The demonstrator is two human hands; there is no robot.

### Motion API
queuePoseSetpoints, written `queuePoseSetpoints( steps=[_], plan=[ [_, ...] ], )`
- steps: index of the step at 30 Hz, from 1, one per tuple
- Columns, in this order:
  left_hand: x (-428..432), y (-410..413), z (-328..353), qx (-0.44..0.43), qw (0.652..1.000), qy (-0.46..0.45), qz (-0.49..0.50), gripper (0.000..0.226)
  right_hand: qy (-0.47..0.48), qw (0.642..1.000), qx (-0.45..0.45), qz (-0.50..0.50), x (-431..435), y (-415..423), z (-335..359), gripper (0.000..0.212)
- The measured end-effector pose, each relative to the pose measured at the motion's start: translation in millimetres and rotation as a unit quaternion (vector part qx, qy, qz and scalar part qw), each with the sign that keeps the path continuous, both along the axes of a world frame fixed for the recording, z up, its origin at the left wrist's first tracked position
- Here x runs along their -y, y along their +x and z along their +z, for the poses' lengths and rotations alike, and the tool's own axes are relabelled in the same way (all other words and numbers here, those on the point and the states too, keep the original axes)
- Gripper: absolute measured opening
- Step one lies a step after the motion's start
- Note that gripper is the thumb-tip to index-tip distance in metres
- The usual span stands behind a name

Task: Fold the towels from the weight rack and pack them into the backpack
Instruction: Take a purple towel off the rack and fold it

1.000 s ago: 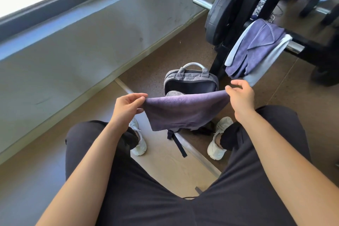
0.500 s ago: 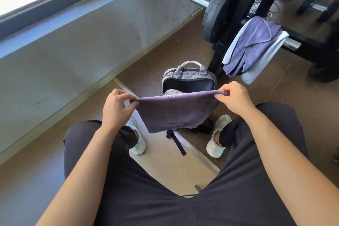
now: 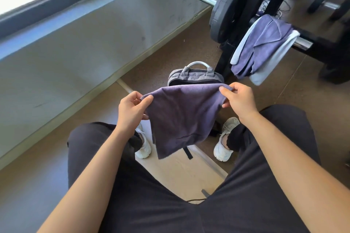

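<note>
A purple towel (image 3: 181,117) hangs at frame centre, its top corners pinched by the left hand (image 3: 132,110) at 9 o'clock and the right hand (image 3: 239,100) at 3 o'clock. Behind it, at 12 o'clock, stands the grey backpack (image 3: 195,75). More towels (image 3: 265,47) drape the weight rack (image 3: 320,45) at 2 o'clock.

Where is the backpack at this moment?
The backpack stands on the floor at the middle of the head view, behind the purple towel, between the white shoes, left of the weight rack.
</note>
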State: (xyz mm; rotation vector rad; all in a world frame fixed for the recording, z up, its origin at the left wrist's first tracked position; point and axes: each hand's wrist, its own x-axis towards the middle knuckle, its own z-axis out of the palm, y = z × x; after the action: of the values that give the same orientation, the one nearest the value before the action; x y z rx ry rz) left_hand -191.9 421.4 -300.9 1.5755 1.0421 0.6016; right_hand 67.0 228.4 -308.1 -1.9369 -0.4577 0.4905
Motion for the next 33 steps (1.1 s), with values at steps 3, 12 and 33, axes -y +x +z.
queuePoseSetpoints(
  steps=[3,12,33],
  plan=[
    [5.3,4.1,-1.0,-0.016,0.999,-0.007,-0.027,0.034,0.014,0.999,0.014,0.031,-3.6,-9.8,1.0,0.023],
    [37.1,27.7,5.4,-0.005,0.991,-0.089,-0.098,0.027,0.028,0.984,0.036,0.171,-16.8,-49.9,0.6,0.021],
    [45.9,34.3,10.3,0.061,0.972,-0.028,-0.227,0.011,0.067,0.952,-0.002,0.298,-20.5,-62.5,6.5,0.017]
  ],
)
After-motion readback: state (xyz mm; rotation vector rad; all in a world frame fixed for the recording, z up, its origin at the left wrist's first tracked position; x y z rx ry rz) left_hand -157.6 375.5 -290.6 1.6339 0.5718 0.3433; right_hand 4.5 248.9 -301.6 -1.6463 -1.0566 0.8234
